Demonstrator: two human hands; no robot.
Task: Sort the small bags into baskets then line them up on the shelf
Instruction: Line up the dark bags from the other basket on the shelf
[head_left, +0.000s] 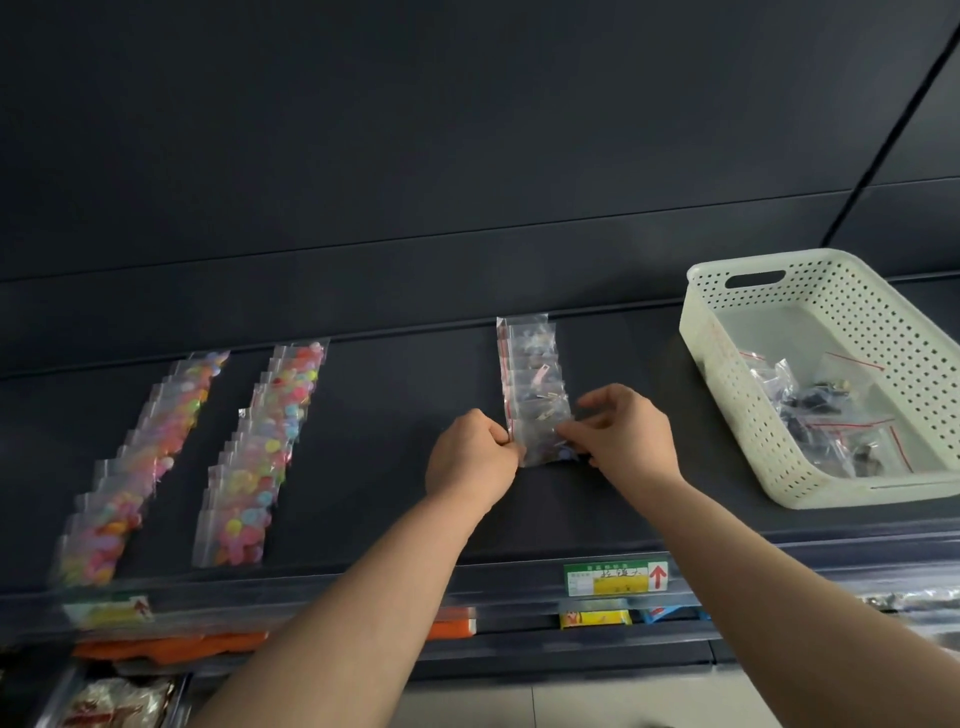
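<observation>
A small clear zip bag (540, 441) lies at the near end of a row of overlapping clear bags (532, 371) on the dark shelf (395, 415). My left hand (470, 457) pinches the bag's left edge. My right hand (618, 434) pinches its right side. Two rows of bags filled with colourful beads lie to the left, one (132, 467) far left and one (262, 447) beside it. At the right a white perforated basket (737, 395) holds several more clear bags (831, 415) with dark contents.
The shelf's front rail carries a green and yellow price label (615, 577) and another label (109, 610) at the left. Packaged goods (171, 647) lie on the lower shelf. A dark back panel rises behind the shelf.
</observation>
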